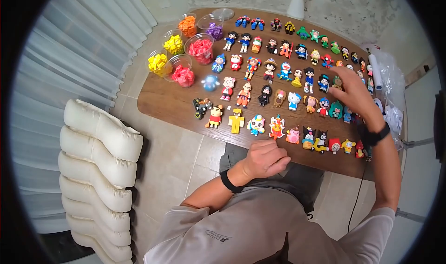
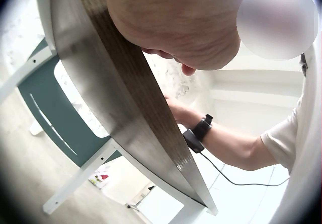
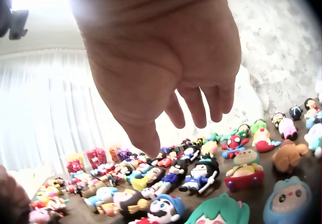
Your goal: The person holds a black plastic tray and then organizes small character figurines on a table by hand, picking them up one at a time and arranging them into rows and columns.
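Rows of small rubbery toy figures cover the wooden table [image 1: 160, 99]. My right hand [image 1: 355, 93] reaches over the right part of the rows, fingers spread apart and nothing in its grasp. Close to its thumb stands a dark-haired figure in blue [image 1: 324, 82]; a Spider-Man figure [image 1: 327, 60] lies just beyond the fingertips. From the right wrist view, the fingers [image 3: 193, 108] hang down above the figures, among them a green-haired one [image 3: 219, 211] and a Mario figure [image 3: 163, 210]. At the front table edge rests my left hand [image 1: 265, 159], loosely curled and holding nothing, near a red-and-white figure [image 1: 277, 127].
Clear cups of yellow [image 1: 174, 44], orange [image 1: 187, 26], purple [image 1: 214, 30] and red [image 1: 200, 49] pieces stand at the table's left end. Clear plastic wrapping [image 1: 392, 73] and a white roll [image 1: 375, 72] lie at the right edge. A cream padded seat [image 1: 100, 143] is at left.
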The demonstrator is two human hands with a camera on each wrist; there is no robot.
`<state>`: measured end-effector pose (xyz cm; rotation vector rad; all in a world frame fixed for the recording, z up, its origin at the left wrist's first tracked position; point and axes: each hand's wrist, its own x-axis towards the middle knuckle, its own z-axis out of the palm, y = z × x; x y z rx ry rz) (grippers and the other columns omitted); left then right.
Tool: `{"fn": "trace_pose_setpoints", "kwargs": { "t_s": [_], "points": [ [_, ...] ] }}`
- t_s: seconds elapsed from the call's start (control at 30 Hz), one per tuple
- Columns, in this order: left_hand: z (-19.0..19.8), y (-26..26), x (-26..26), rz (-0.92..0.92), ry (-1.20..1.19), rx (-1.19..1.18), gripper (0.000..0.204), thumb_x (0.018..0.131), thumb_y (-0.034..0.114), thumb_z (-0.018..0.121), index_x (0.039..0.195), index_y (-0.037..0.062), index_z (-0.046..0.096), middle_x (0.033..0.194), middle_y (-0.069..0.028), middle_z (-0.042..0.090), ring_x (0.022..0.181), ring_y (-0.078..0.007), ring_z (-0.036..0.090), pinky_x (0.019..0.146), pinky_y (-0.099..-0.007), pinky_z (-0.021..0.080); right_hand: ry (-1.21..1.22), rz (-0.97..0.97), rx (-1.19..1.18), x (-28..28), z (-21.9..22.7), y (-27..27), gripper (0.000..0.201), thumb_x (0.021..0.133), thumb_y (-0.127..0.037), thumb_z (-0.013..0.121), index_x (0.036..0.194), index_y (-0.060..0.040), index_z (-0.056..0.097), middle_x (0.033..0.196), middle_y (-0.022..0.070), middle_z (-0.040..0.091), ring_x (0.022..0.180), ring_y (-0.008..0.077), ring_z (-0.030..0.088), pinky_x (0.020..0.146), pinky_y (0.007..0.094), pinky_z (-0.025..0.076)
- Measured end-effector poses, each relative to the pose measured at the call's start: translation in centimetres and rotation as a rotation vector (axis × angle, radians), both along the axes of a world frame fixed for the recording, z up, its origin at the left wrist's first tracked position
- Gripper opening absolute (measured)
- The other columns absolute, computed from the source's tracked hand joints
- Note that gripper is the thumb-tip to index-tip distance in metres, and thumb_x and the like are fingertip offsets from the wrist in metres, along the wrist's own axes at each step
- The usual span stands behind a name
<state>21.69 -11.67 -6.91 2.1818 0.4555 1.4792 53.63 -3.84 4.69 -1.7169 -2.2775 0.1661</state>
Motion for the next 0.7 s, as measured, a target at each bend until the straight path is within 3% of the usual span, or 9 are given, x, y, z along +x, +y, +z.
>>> {"fn": "trace_pose_setpoints", "kwargs": {
  "t_s": [0.1,0.23,0.3,0.47,0.7],
  "points": [
    [-0.1,-0.1,-0.3,-0.003,0.039,-0.02,0.014,0.075,0.009,0.079,0.077,0.0052,0.066,0.063,-0.0059,0.053,0.053,-0.0227,0.054,0.048,-0.0354,0.043,0.132,-0.042,0.182,0.0,2.5,-4.5,0.046,0.086,-0.014,0.073,0.129,-0.003,0.06,0.126,0.0183,0.064,0.119,0.0336,0.061,0.104,0.0403,0.045],
    [-0.4,0.1,-0.1,-0.022,-0.005,-0.01,0.012,0.075,0.007,0.077,0.079,0.0038,0.067,0.061,-0.0053,0.051,0.049,-0.0231,0.049,0.046,-0.0351,0.039,0.31,-0.257,0.41,2.6,3.1,-12.3,0.03,0.096,-0.007,0.063,0.124,0.0021,0.062,0.119,0.0139,0.066,0.112,0.0229,0.062,0.101,0.0342,0.045],
    [-0.4,0.1,-0.2,-0.032,-0.002,-0.01,0.012,0.075,0.008,0.077,0.079,0.0037,0.067,0.061,-0.0054,0.051,0.05,-0.0229,0.049,0.046,-0.035,0.039,0.513,-0.411,0.549,6.2,0.2,-16.2,0.024,0.102,-0.007,0.056,0.122,0.0045,0.063,0.118,0.0127,0.066,0.112,0.0203,0.061,0.1,0.0327,0.045],
    [-0.4,0.2,-0.2,-0.045,0.013,-0.005,0.012,0.074,0.008,0.077,0.079,0.0036,0.067,0.061,-0.0057,0.051,0.049,-0.0231,0.049,0.046,-0.0351,0.039,0.542,-0.748,0.832,11.4,-7.6,-23.6,0.021,0.105,-0.014,0.056,0.112,0.0041,0.064,0.109,0.0107,0.067,0.106,0.0177,0.061,0.099,0.0321,0.046],
    [-0.1,0.1,-0.1,-0.056,0.015,-0.028,0.009,0.076,0.007,0.075,0.08,0.0036,0.067,0.06,-0.0043,0.05,0.049,-0.0219,0.048,0.046,-0.0347,0.038,0.562,-1.032,0.895,12.0,-14.3,-26.2,0.028,0.104,-0.025,0.056,0.099,0.0001,0.066,0.088,0.0031,0.059,0.083,0.0123,0.053,0.077,0.0284,0.045]
  ]
}}
